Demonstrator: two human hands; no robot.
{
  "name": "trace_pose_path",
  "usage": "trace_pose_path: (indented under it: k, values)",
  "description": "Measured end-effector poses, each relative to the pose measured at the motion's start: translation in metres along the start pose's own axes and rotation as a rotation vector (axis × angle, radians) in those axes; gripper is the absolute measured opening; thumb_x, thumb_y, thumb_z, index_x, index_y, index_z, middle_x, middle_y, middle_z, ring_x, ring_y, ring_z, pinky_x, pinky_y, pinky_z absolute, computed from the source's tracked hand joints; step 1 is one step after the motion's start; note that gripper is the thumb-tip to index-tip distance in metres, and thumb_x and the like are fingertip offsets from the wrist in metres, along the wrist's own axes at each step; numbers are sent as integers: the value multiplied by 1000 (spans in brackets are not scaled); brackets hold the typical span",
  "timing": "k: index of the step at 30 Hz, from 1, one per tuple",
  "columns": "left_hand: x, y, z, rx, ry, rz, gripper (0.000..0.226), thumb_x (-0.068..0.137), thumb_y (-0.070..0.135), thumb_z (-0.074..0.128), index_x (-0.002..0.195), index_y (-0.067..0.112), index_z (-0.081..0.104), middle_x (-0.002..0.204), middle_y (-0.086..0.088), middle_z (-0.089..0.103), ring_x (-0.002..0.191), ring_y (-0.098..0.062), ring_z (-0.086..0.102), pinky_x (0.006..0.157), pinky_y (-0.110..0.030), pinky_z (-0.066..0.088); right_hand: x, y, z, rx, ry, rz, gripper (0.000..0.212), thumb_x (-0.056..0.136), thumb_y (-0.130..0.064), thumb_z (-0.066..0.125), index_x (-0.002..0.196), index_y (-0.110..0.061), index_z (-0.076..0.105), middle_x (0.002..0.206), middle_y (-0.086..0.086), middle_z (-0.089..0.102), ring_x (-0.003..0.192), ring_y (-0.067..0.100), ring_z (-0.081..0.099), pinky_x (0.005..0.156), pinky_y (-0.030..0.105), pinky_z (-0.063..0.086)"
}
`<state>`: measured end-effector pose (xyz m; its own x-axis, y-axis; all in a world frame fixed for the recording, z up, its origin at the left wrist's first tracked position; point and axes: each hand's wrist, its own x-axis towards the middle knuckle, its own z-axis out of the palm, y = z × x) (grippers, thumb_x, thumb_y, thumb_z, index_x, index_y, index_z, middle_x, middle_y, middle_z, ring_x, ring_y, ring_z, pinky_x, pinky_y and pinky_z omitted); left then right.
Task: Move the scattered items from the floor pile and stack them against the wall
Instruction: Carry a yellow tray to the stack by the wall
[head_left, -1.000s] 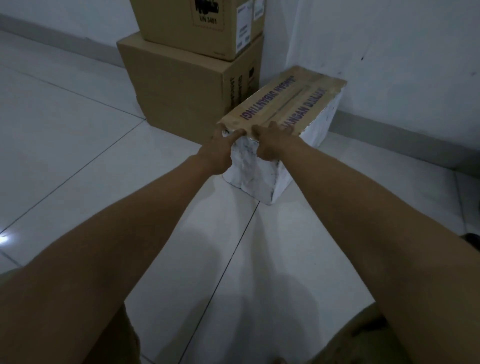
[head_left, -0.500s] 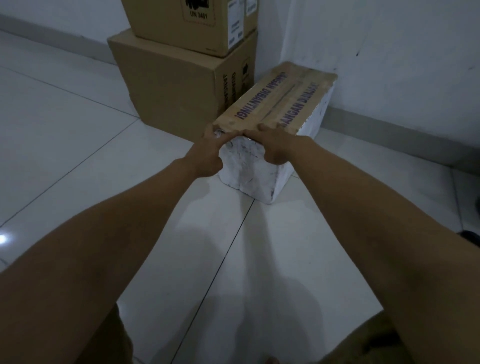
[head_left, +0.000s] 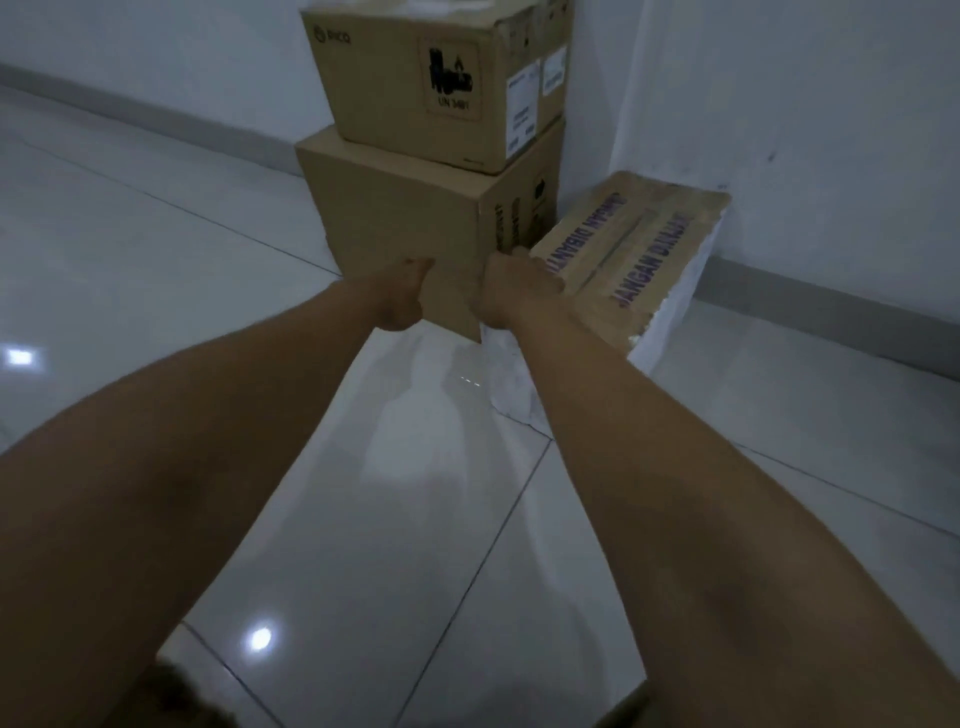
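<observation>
Styrofoam box (head_left: 670, 332) is sitting on the floor just right of our hands, its long axis running from us toward the far wall (head_left: 831, 130). We're reaching with our right hand (head_left: 511, 291) curled over its near taped corner, left hand (head_left: 400, 301) curling against the lower cardboard box (head_left: 395, 208); can't tell if the fingers are gripping. Further left-back, the upper cardboard box (head_left: 405, 78) is stacked on it.

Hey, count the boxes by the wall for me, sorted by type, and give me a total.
Brown cardboard boxes: 2, the lower box and the upper box stacked on it
White foam box with taped lid: 1
Total: 3
</observation>
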<state>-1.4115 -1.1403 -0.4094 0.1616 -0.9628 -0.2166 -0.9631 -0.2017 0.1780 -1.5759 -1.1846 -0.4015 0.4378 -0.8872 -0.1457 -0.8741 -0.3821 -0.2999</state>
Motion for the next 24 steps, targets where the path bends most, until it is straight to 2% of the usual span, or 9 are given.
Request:
trace_pose_path:
  k: [3,6,8,11,14,16,20,22,24]
  values:
    - [4,-24,-22,141,-66,-109,73,93,5,44,154,13,5,159,-16,6,143,-37,21,113,-48,28,13,-12,14,-52,125,-39,41,95,-25,48,134,-13,44,138,14,34,125,36,36,100,51,38]
    - [6,-55,-12,238,-52,-90,78,89,6,49,153,16,7,159,-12,7,139,-39,29,109,-51,34,30,-21,30,-133,200,-77,46,92,-23,52,136,-12,40,142,16,30,128,39,31,97,51,38]
    - [14,-74,-1,264,-63,-115,82,88,8,52,153,20,3,160,-10,-2,139,-41,27,108,-53,34,44,-25,35,-128,265,-68,53,90,-23,55,139,-13,37,147,16,26,130,40,30,97,51,38]
    - [31,-92,0,134,-16,-169,87,88,12,54,153,21,-4,158,-15,-13,139,-45,23,110,-53,30,60,-31,44,-86,334,-55,62,89,-23,56,145,-13,30,152,16,19,130,41,30,98,53,38]
    - [55,-106,-4,61,102,-69,94,86,15,60,153,16,-7,156,-22,-11,141,-48,13,113,-53,23,77,-34,52,-109,381,-76,70,91,-30,57,150,-18,21,157,18,10,135,43,26,102,56,37]
    - [70,-110,-2,20,162,-31,97,87,15,62,153,15,-8,156,-23,-10,144,-44,3,114,-52,18,90,-40,58,-126,436,-61,73,94,-37,55,153,-22,16,159,18,6,138,44,24,102,57,38]
    - [98,-111,4,-89,229,39,105,85,14,66,152,22,-13,157,-19,-14,145,-41,3,113,-53,20,118,-62,69,-160,545,31,81,90,-39,61,154,-30,10,162,12,-4,141,49,15,102,58,37]
    - [112,-114,1,-169,284,48,103,85,18,67,153,22,-10,158,-16,-11,145,-38,6,112,-52,22,129,-66,68,-108,512,62,90,86,-39,67,154,-32,8,162,11,-8,142,50,12,104,58,35]
    - [128,-124,-1,-246,357,62,107,79,26,70,152,27,-8,159,-17,-6,144,-39,11,110,-55,26,136,-65,65,-6,435,46,99,82,-36,74,154,-31,6,161,11,-13,139,51,18,104,56,39]
